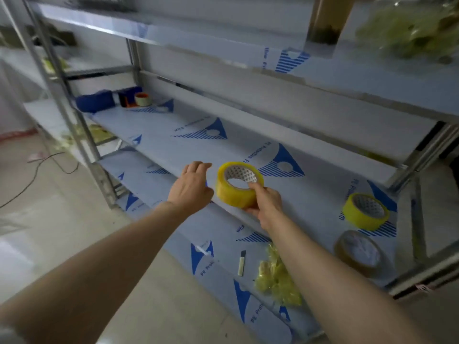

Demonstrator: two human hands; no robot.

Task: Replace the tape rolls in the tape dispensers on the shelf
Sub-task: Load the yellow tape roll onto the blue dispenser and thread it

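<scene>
Right hand (pixel 265 202) is up over the middle level of the metal shelf (pixel 173 147), and it's got the thick translucent yellow tape roll (pixel 233 192). The thumb is hooked into the hole and the fingers (pixel 249 209) are curled under the outer wall, a firm grip. The roll is tilted, its hole facing up and toward the camera. You can see the white core with a small dark pattern printed inside, and the glossy yellow winding looks full and fat.

Left hand (pixel 192 184) is just beside the roll, palm down, fingers straight and loosely spread, holding nothing. It sits at the shelf's front edge; I can't tell whether it touches.

The shelf is covered in pale protective film with blue triangle prints. Far back at its left end sits a blurred blue tape dispenser (pixel 95 101). Next to that is a dark and orange dispenser (pixel 126 99) with a small pale roll (pixel 142 99) against it.

Off to the right, a second yellow tape roll (pixel 365 211) lies on the same level. A brownish clear roll (pixel 357 252) lies nearer the front corner.

On the level below lie a slim white utility knife (pixel 242 263) and a crumpled wad of yellow tape (pixel 275 276).
</scene>
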